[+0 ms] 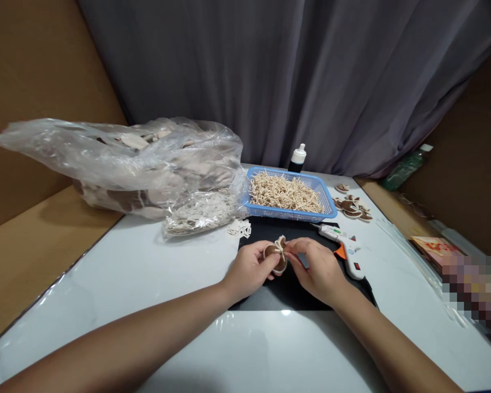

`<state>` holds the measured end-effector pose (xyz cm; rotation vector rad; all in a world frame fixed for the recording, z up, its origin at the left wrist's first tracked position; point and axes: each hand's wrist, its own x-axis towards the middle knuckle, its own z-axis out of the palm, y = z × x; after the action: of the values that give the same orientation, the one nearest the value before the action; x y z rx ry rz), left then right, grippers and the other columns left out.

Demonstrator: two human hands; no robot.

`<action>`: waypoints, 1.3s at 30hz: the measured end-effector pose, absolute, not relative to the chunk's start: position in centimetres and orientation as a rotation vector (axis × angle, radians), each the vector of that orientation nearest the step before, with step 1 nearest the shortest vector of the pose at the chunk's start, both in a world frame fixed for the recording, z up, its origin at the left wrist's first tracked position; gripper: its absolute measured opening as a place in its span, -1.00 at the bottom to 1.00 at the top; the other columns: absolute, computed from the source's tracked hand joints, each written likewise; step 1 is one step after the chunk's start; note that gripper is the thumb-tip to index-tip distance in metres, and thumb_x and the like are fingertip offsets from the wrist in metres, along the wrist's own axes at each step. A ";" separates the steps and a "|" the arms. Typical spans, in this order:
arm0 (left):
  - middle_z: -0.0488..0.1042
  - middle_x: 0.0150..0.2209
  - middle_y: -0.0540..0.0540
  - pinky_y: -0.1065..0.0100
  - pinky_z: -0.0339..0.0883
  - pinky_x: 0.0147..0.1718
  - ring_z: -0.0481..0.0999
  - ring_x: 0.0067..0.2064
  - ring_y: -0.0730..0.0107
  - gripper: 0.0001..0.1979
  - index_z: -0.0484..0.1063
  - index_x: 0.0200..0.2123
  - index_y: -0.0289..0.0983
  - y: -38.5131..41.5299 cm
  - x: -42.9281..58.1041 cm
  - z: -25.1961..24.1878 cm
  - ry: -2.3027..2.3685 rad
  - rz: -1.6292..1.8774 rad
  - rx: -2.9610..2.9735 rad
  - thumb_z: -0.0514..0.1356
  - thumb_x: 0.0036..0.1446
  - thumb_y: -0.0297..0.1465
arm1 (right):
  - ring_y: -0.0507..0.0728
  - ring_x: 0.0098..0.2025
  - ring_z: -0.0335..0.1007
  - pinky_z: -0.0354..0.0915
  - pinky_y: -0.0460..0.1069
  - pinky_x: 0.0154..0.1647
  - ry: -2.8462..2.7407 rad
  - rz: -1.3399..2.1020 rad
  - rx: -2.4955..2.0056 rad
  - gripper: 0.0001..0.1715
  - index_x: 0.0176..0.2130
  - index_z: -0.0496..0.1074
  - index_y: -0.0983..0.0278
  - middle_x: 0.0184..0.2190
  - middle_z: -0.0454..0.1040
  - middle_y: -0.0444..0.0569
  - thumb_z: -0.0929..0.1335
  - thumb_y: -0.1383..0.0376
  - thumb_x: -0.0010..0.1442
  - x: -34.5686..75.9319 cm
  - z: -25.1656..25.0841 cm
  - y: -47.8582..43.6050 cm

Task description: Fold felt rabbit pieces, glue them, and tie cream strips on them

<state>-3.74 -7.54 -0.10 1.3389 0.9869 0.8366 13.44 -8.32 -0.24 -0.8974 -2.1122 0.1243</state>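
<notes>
My left hand [251, 268] is closed around a small brown ornament [273, 263] with a pale edge, thumb on its front. A cream cord bow [279, 248] lies across the ornament's upper part. My right hand [314, 267] pinches at the right side of the bow, thumb and forefinger close together; its fingertips partly hide the contact. Both hands are above a black mat [286, 297]. Just right of my right hand, a white glue gun [343, 243] with an orange trigger lies on its side, nozzle pointing left.
Behind the mat stands a blue basket [331, 212] of cream cord bows. Large [159, 164] and small [200, 215] clear bags sit left, beside loose white cut pieces [239, 228]. Several brown ornaments [352, 206] lie right. A white-capped bottle [298, 158] stands behind the basket.
</notes>
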 end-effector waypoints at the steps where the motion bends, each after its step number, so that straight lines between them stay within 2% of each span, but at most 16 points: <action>1: 0.42 -0.52 0.00 0.48 0.32 -0.55 0.44 -0.48 0.46 -0.84 0.39 -0.38 -0.33 -7.6 -3.7 -0.1 0.985 0.839 1.342 0.11 0.07 -0.34 | 0.12 -0.22 0.45 0.39 0.01 -0.28 -2.122 0.123 -0.898 -0.84 -0.27 0.23 0.20 -0.32 0.48 -0.01 0.25 0.46 0.17 13.4 -0.2 -8.3; 12: 0.42 -0.49 0.00 0.49 0.36 -0.53 0.45 -0.43 0.46 -0.82 0.40 -0.36 -0.31 -7.8 -3.8 -0.5 0.994 0.869 1.390 0.13 0.07 -0.30 | 0.11 -0.34 0.44 0.36 -0.01 -0.36 -2.088 0.070 -1.010 -0.86 -0.25 0.21 0.19 -0.37 0.49 -0.03 0.27 0.41 0.16 13.1 -0.2 -8.7; 17: 0.42 -0.48 0.00 0.50 0.36 -0.55 0.47 -0.41 0.44 -0.81 0.40 -0.34 -0.31 -7.7 -3.7 -0.6 1.009 0.870 1.365 0.14 0.07 -0.29 | 0.12 -0.32 0.43 0.35 0.00 -0.34 -2.090 0.119 -1.015 -0.83 -0.22 0.23 0.20 -0.34 0.47 -0.02 0.27 0.42 0.15 13.2 -0.1 -8.8; 21: 0.44 -0.47 -0.01 0.50 0.36 -0.56 0.48 -0.40 0.42 -0.80 0.41 -0.31 -0.31 -7.5 -3.7 -0.4 1.025 0.910 1.326 0.15 0.06 -0.29 | 0.15 -0.16 0.40 0.34 0.07 -0.14 -1.854 0.389 -0.973 -0.71 -0.13 0.22 0.19 -0.26 0.43 0.00 0.29 0.41 0.13 13.1 0.2 -8.9; 23: 0.45 -0.46 -0.02 0.51 0.34 -0.56 0.47 -0.39 0.42 -0.78 0.41 -0.27 -0.31 -7.4 -3.8 -0.4 1.016 0.929 1.314 0.14 0.07 -0.29 | 0.14 -0.13 0.39 0.33 0.09 -0.09 -1.581 0.588 -0.960 -0.73 -0.13 0.22 0.18 -0.23 0.40 -0.01 0.30 0.36 0.14 12.9 0.1 -8.7; 25: 0.45 -0.44 -0.03 0.51 0.33 -0.57 0.47 -0.38 0.42 -0.77 0.40 -0.26 -0.30 -7.5 -3.9 -0.4 1.009 0.937 1.314 0.14 0.07 -0.28 | 0.12 -0.15 0.40 0.37 0.07 -0.13 -1.339 0.833 -0.942 -0.76 -0.17 0.23 0.19 -0.23 0.38 -0.02 0.32 0.28 0.13 12.5 -0.1 -8.4; 29: 0.45 -0.44 -0.03 0.47 0.33 -0.56 0.45 -0.39 0.40 -0.75 0.40 -0.29 -0.30 -7.5 -4.1 -0.8 1.031 0.931 1.346 0.16 0.05 -0.23 | 0.12 -0.22 0.45 0.40 0.03 -0.23 -1.109 1.287 -0.909 -0.61 -0.18 0.26 0.21 -0.24 0.46 -0.01 0.42 0.19 0.01 11.2 -0.6 -7.9; 32: 0.44 -0.43 -0.03 0.46 0.33 -0.55 0.43 -0.40 0.40 -0.74 0.40 -0.28 -0.30 -7.5 -4.2 -0.9 1.047 0.932 1.375 0.16 0.06 -0.22 | 0.12 -0.29 0.47 0.40 0.01 -0.28 -1.074 1.383 -0.883 -0.59 -0.22 0.33 0.26 -0.33 0.51 -0.02 0.46 0.19 -0.06 10.4 -0.6 -7.8; 39: 0.44 -0.37 -0.04 0.44 0.36 -0.45 0.42 -0.33 0.37 -0.74 0.42 -0.27 -0.26 -7.6 -4.4 -0.6 1.066 0.955 1.411 0.17 0.06 -0.20 | 0.06 -0.41 0.42 0.35 -0.06 -0.39 -1.030 1.324 -0.901 -0.70 -0.36 0.40 0.29 -0.45 0.50 -0.09 0.48 0.23 -0.12 9.8 0.0 -7.8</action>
<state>-4.36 -7.58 -0.59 1.4106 1.0656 0.9547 9.77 -7.81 -0.01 -0.9014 -1.0299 1.3239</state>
